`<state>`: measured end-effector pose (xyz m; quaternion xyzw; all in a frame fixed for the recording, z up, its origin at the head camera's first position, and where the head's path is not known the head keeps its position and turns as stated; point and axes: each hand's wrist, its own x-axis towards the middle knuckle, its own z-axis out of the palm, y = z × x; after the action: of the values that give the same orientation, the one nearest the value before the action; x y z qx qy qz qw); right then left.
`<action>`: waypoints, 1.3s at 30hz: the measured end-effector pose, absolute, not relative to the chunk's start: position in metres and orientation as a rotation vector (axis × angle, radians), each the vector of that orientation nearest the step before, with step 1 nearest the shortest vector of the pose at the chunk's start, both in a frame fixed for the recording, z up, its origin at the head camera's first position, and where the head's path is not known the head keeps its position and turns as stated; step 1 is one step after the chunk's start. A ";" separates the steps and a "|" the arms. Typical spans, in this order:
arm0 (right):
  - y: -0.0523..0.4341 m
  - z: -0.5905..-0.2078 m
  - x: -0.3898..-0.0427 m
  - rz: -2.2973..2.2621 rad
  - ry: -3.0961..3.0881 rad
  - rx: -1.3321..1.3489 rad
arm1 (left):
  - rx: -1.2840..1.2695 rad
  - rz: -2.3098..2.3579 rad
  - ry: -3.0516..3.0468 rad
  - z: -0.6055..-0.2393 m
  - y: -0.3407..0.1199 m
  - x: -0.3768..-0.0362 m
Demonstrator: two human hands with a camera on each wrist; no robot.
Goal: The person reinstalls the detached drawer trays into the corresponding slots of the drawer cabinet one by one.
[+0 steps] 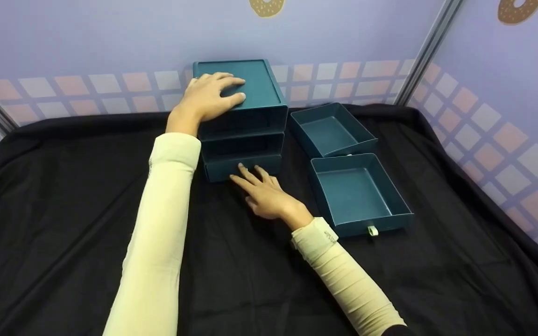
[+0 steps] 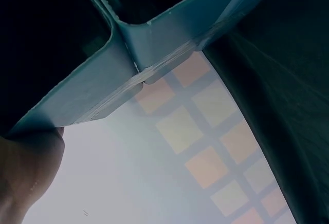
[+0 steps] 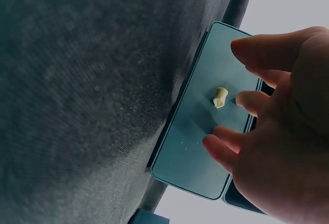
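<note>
A teal drawer cabinet [image 1: 250, 81] stands at the back, its upper two slots without drawers and a bottom drawer [image 1: 220, 171] in place. My left hand [image 1: 210, 95] rests on the cabinet's top at the left, fingers spread; in the left wrist view part of that hand [image 2: 36, 165] touches the cabinet's edge. Before the bottom drawer's front is my right hand [image 1: 271, 198], fingers loosely extended toward it. The right wrist view shows those fingertips close around a small cream pull tab [image 3: 220, 97] on the drawer front [image 3: 198, 157], with nothing between them.
Right of the cabinet lie two pulled-out teal drawers, a farther drawer [image 1: 327, 133] and a nearer drawer [image 1: 355, 191] with its own tab [image 1: 372, 230]. Black cloth [image 1: 73, 210] covers the table. Lilac walls [image 1: 110, 37] stand behind and at the right.
</note>
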<state>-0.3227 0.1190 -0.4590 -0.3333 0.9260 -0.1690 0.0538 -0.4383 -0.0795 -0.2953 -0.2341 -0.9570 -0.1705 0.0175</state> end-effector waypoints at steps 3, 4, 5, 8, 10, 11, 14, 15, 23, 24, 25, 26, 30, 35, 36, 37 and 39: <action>0.122 -0.459 -0.324 -0.542 2.829 -1.012 | -0.725 -0.538 -2.972 -0.295 -0.079 -0.438; 0.123 -0.459 -0.325 -0.557 2.831 -1.013 | -0.724 -0.539 -2.972 -0.295 -0.079 -0.438; 0.124 -0.459 -0.325 -0.574 2.831 -1.012 | -0.723 -0.540 -2.973 -0.295 -0.079 -0.438; 0.126 -0.459 -0.327 -0.615 2.824 -1.008 | -0.725 -0.538 -2.973 -0.295 -0.079 -0.438; 0.125 -0.459 -0.327 -0.628 2.807 -1.008 | -0.731 -0.533 -2.974 -0.296 -0.078 -0.438; 0.125 -0.460 -0.328 -0.633 2.801 -1.009 | -0.733 -0.531 -2.974 -0.296 -0.078 -0.437; 0.124 -0.460 -0.327 -0.655 2.791 -1.017 | -0.738 -0.531 -2.973 -0.297 -0.078 -0.437; 0.125 -0.460 -0.328 -0.669 2.789 -1.021 | -0.739 -0.530 -2.973 -0.297 -0.077 -0.437; 0.132 -0.456 -0.326 -0.723 2.789 -1.027 | -0.753 -0.541 -2.967 -0.298 -0.070 -0.438; 0.133 -0.455 -0.325 -0.714 2.775 -1.038 | -0.756 -0.543 -2.968 -0.299 -0.069 -0.438; 0.135 -0.453 -0.324 -0.702 2.760 -1.051 | -0.759 -0.546 -2.969 -0.301 -0.068 -0.438; 0.135 -0.452 -0.322 -0.688 2.744 -1.067 | -0.762 -0.548 -2.970 -0.302 -0.067 -0.438; 0.139 -0.441 -0.314 -0.660 2.690 -1.151 | -0.764 -0.554 -2.969 -0.307 -0.065 -0.439; 0.145 -0.429 -0.306 -0.639 2.724 -1.309 | -0.739 -0.559 -2.959 -0.314 -0.067 -0.441; 0.147 -0.428 -0.304 -0.628 2.733 -1.339 | -0.734 -0.558 -2.960 -0.315 -0.067 -0.441; 0.151 -0.427 -0.302 -0.618 2.739 -1.366 | -0.731 -0.556 -2.961 -0.316 -0.068 -0.441; 0.160 -0.423 -0.298 -0.602 2.753 -1.403 | -0.733 -0.552 -2.959 -0.318 -0.067 -0.442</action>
<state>-0.2985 0.1600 -0.4232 -0.4456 0.8745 -0.1913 -0.0032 -0.4421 -0.0673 -0.3177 -0.2367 -0.9549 -0.1781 0.0217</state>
